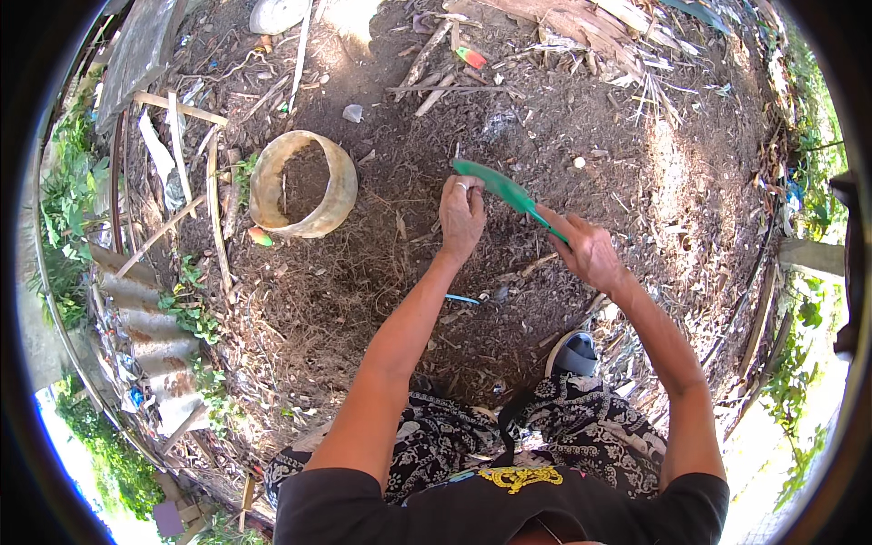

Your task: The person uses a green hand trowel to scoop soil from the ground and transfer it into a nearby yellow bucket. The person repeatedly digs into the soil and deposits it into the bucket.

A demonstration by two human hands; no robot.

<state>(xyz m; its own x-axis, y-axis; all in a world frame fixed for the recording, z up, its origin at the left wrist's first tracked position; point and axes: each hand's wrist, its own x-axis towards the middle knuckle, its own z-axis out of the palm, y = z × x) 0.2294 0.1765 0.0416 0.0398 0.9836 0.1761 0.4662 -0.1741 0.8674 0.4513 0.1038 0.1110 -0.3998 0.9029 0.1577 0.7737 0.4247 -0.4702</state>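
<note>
A green hand trowel (pixel 496 185) is held out over bare soil. My right hand (pixel 587 248) grips its handle, with the blade pointing up and to the left. Beside the blade's tip is my left hand (pixel 463 214), a ring on one finger and the fingers curled; whether it pinches the blade or something small cannot be told. Left of my hands, an open round pot or pail section (pixel 340 178), pale and stained, stands on the ground with soil visible inside.
Wooden sticks (pixel 216 204) and a rusty corrugated metal sheet (pixel 160 340) lie at the left. Split wood (pixel 579 27) and short sticks (pixel 429 58) lie ahead. A sandaled foot (pixel 575 354) is near my right forearm. A thin blue strip (pixel 462 298) lies on the soil.
</note>
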